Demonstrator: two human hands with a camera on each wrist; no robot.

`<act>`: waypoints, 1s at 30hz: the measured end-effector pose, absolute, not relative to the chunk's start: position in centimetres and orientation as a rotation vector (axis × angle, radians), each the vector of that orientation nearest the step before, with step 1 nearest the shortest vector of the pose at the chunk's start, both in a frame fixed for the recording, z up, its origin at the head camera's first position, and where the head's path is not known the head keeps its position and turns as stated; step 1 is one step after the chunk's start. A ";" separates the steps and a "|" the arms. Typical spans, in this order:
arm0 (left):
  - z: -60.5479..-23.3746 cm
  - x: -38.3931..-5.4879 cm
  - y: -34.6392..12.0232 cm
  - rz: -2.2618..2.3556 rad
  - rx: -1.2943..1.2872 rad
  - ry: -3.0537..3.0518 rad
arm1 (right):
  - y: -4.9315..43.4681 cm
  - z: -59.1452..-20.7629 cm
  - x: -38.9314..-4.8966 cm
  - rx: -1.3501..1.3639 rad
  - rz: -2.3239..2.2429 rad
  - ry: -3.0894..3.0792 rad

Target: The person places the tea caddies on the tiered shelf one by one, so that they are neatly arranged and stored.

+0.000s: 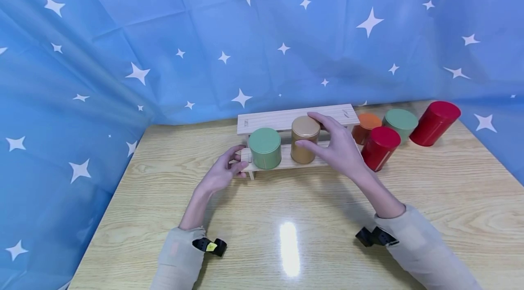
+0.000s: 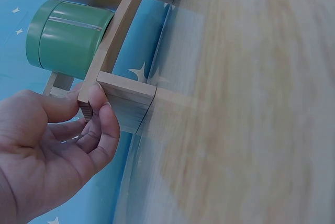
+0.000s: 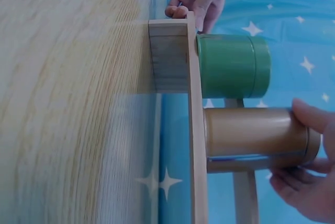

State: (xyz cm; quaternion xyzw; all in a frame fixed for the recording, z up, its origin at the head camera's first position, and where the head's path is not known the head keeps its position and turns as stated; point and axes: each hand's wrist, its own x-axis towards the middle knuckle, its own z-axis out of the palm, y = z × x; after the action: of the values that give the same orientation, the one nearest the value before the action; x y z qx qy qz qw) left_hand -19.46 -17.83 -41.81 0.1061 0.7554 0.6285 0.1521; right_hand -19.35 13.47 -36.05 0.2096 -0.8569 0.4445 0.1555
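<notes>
A two-step wooden rack (image 1: 282, 119) stands on the table, with a green tin (image 1: 265, 149) at the left of its lower step. To the right of that tin, a gold-brown tin (image 1: 304, 142) stands upright on the same step. My right hand (image 1: 337, 146) grips this gold-brown tin near its lid, thumb in front and fingers behind, as the right wrist view also shows. My left hand (image 2: 57, 140) pinches the left end of the lower step between thumb and fingers, just beside the green tin.
Right of the rack are an orange tin (image 1: 367, 127), a shorter red tin (image 1: 380, 148), another green tin (image 1: 401, 124) and a taller red tin (image 1: 435, 123). A blue cloth (image 1: 262, 44) with white stars hangs behind the wooden table (image 1: 254, 235).
</notes>
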 end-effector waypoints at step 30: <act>-41.8 -19.4 -17.9 1.803 0.299 2.166 | 16.1 -33.7 -18.1 0.512 1.339 -2.421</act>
State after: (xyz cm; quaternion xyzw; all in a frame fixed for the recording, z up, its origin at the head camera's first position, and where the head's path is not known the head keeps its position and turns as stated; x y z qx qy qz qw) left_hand -19.44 -17.88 -41.80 0.1043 0.7553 0.6286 0.1531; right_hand -18.09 16.12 -33.65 0.1796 -0.8488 0.4696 0.1634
